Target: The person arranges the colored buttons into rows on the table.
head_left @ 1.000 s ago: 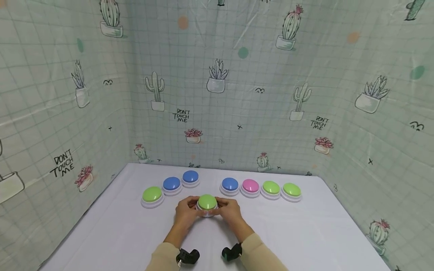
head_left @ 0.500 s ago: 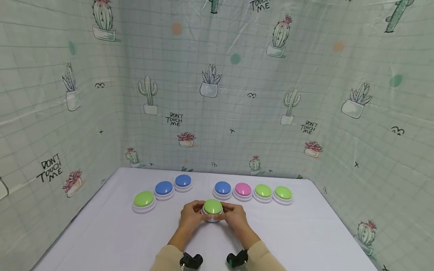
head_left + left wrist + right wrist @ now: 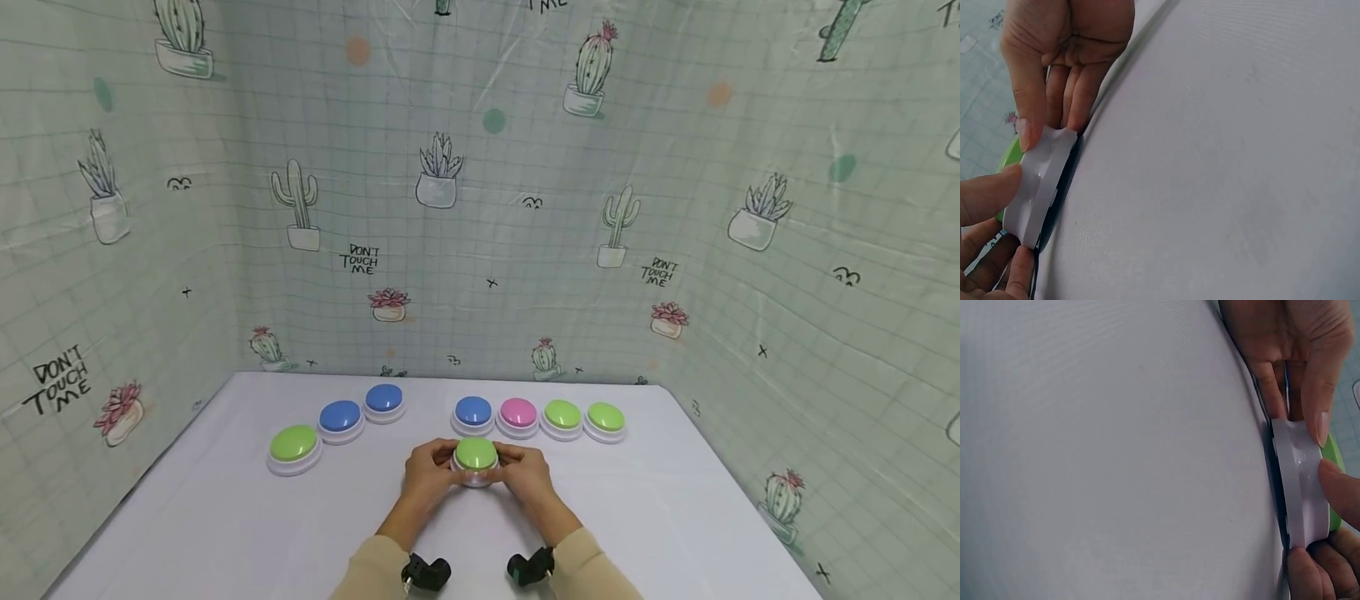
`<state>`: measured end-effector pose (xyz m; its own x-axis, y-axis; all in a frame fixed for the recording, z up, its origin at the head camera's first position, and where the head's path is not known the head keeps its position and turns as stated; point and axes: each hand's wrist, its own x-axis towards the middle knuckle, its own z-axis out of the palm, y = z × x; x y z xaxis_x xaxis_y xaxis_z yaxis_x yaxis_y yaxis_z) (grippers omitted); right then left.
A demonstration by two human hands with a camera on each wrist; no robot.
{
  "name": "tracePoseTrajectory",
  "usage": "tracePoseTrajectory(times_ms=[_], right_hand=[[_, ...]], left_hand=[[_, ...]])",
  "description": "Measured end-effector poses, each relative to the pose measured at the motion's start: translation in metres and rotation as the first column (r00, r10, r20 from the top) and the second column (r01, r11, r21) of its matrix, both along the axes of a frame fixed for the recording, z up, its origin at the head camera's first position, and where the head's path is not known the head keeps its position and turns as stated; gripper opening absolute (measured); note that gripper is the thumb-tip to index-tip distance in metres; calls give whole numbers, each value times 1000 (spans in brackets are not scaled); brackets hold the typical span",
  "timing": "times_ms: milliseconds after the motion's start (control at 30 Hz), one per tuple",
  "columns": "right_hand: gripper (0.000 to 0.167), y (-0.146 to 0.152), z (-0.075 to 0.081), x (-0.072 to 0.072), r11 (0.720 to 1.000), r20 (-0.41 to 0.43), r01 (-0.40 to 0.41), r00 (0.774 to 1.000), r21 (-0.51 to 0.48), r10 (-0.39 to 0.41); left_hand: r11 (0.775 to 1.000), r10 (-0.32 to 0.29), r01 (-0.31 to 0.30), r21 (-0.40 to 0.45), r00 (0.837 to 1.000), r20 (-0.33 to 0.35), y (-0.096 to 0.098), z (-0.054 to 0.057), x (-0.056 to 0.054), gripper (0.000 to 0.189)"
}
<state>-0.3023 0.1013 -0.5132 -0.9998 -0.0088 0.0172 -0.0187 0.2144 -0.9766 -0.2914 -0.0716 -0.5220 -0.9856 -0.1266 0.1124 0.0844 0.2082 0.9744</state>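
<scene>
Both my hands hold one green-topped push button (image 3: 476, 454) with a white round base, near the middle of the table. My left hand (image 3: 427, 477) grips its left side and my right hand (image 3: 527, 477) its right side. The thumbs press the near side of the base, while other fingers curl round toward the back. In the left wrist view the white base (image 3: 1038, 187) stands between both hands, a dark band under its lower edge. In the right wrist view the green top (image 3: 1334, 453) shows past the thumbs. Whether the base touches the table cannot be told.
Behind the held button run a blue button (image 3: 473, 412), a pink button (image 3: 518, 413) and two green buttons, one the rightmost button (image 3: 605, 417). Further left stand a green button (image 3: 293, 444) and two blue ones. Cactus-print cloth (image 3: 450, 275) encloses the white table (image 3: 652, 517).
Both hands have carried the green button rightward, from the gap between the two groups to in front of the right group's blue button. The head view has shifted, so other things appear further left.
</scene>
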Motion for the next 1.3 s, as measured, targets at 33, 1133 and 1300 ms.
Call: tracePoseTrajectory(times_ms=[33, 1133, 1300], right_hand=[[64, 0, 0, -1, 1000, -2, 1, 1000, 2, -1], [60, -6, 3, -14, 991, -51, 21, 999, 131, -15], [60, -6, 4, -16, 984, -45, 24, 999, 176, -16]], left_hand=[[1000, 5, -5, -4, 1000, 5, 1, 1, 0, 54], [998, 3, -4, -56, 1000, -21, -4, 1, -15, 52], [998, 6, -7, -56, 1000, -7, -4, -1, -15, 52]])
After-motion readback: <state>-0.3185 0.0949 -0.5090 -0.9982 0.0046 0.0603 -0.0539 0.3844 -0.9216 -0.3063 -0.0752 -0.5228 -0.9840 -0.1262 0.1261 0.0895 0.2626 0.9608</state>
